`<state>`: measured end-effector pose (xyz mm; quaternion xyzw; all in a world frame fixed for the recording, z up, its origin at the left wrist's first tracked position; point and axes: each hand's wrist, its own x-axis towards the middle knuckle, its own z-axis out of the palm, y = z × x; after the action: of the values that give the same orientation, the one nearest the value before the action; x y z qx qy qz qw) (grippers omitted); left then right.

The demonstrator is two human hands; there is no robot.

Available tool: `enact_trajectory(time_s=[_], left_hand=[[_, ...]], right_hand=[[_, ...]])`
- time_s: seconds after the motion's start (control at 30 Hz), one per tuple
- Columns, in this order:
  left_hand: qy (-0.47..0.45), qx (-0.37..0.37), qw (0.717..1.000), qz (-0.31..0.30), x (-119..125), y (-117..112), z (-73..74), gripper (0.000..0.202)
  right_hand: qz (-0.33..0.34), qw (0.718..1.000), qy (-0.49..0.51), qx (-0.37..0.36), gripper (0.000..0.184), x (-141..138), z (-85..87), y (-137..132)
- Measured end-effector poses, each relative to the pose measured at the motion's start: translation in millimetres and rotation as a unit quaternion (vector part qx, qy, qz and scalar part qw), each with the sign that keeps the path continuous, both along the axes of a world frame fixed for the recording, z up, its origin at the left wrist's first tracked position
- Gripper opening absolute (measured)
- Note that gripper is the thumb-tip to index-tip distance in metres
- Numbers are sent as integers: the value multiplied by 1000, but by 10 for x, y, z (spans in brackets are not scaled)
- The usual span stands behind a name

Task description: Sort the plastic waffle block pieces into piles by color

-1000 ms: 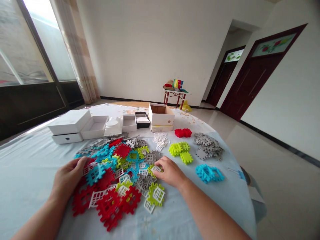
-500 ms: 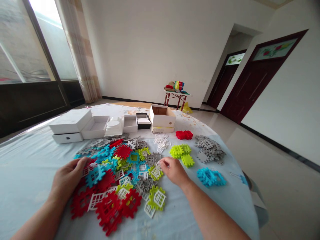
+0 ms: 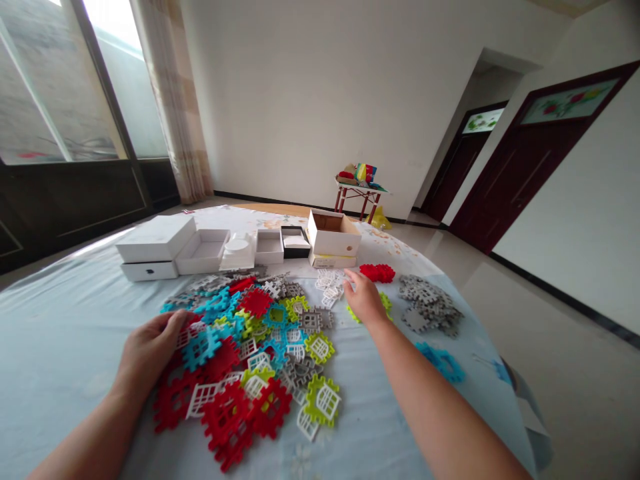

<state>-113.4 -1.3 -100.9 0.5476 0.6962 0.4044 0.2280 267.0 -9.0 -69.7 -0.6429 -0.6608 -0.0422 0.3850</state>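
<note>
My left hand (image 3: 153,350) is at the left edge of a mixed heap of plastic building tiles. Its thumb and fingers close on the edge of a red tile (image 3: 195,320) with a white window insert in it; the fingertips are partly hidden. Beside it lies a blue tile (image 3: 201,348). At the heap's right, my right hand (image 3: 364,297) reaches over green tiles (image 3: 386,304), partly covering them. Its thumb and forefinger are apart, next to a small pile of white window inserts (image 3: 330,285). I see nothing held in it.
Stacked red tiles (image 3: 377,273), a grey tile pile (image 3: 433,303) and blue tiles (image 3: 443,362) lie to the right. Along the back stand a white box (image 3: 156,239), a shallow open tray (image 3: 204,252), a black-rimmed box (image 3: 295,241) and a taller open box (image 3: 334,241).
My right hand has moved from the heap's right edge, where it pinched a white window insert, up and right to the white pile, and its fingers have parted. My left hand stays in place.
</note>
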Motion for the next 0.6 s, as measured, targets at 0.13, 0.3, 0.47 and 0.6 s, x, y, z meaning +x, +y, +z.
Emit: enact_trajectory(time_s=[0.13,0.3,0.47,0.6], left_hand=[[-16,-20,1000,6,12,-3,10,45],[-25,-21,999,11,9,-5,-3,45],[-13,-22,1000,11,-13,14,-21,43],[-6,-26,1000,8,-25,12,-9,44]], right_hand=[[108,991,35,-65,24,-203,-24,-306],[207,962,27,-175,17,-404,-39,-655],[192,961,-14,-198,22,-442,-102,-761],[193,959,-20,-207,26,-439,-154,-764]])
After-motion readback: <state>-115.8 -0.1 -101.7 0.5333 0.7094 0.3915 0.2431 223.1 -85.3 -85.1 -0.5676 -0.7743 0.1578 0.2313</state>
